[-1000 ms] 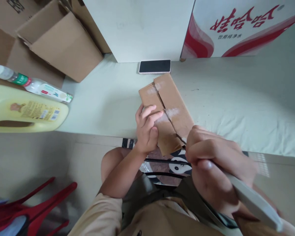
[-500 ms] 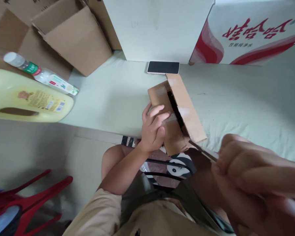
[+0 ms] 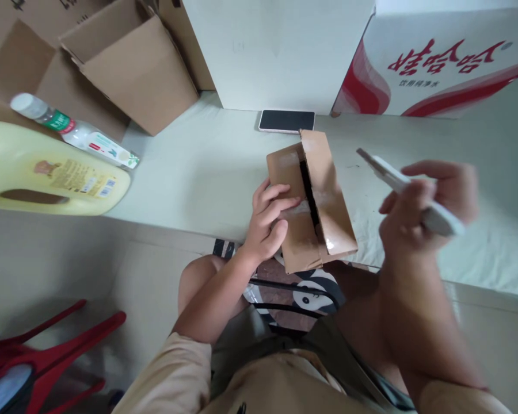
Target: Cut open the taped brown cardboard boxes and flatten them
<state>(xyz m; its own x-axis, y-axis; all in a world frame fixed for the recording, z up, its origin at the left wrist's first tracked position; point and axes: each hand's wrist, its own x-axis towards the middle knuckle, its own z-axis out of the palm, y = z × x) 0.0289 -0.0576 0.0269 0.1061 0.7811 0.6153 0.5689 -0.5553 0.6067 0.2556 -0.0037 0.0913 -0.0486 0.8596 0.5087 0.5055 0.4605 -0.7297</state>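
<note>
A small brown cardboard box (image 3: 293,241) lies slanted at the near edge of the cloth-covered surface, partly over my knees. A dark gap runs along its top between two flaps, and the right flap stands slightly raised. My left hand (image 3: 270,221) grips the box from its left side, fingers across the left flap and thumb near the edge. To the right of the box, in the air, my right hand (image 3: 427,207) is closed around a utility knife (image 3: 391,172) with a pale handle. Its blade points up and left, away from the box. Motion blurs this hand somewhat.
A phone (image 3: 287,121) lies just beyond the box, before a large white box (image 3: 280,57). A red and white carton (image 3: 435,75) stands back right. At left are an open carton (image 3: 142,75), a clear bottle (image 3: 69,129), a yellow jug (image 3: 69,178) and a red stool (image 3: 64,356).
My right hand has moved up and away from the box's near end with the knife. The box has shifted slightly right, and its right flap lies lower. My left hand stays on it.
</note>
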